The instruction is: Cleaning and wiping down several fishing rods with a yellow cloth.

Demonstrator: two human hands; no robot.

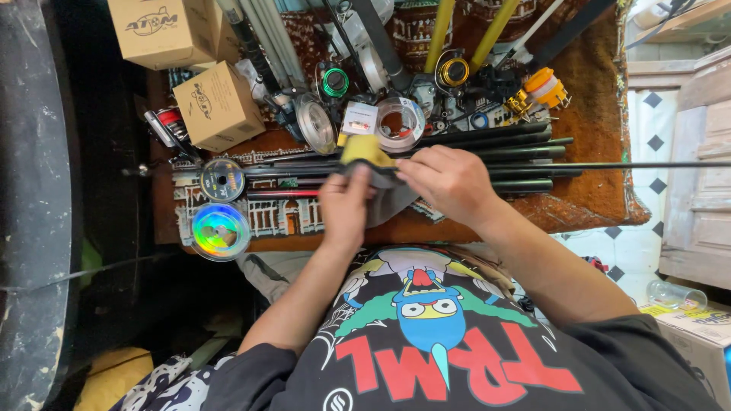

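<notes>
shirt: black, short sleeves | print: cartoon bird, red letters | forearms bare, seemingly

Both forearms reach forward from the body, bare to the short black sleeves and converging toward the middle. The left hand (344, 207) lies palm down, knuckles up, fingers curled forward and closed in a grip. The right hand (449, 181) sits just beside it — slightly further out, wrist angled inward, fingers bent down and pinching.

A patterned brown rug (594, 183) carries rod sections (518, 152), line spools (221, 228) and cardboard boxes (217, 106).
</notes>
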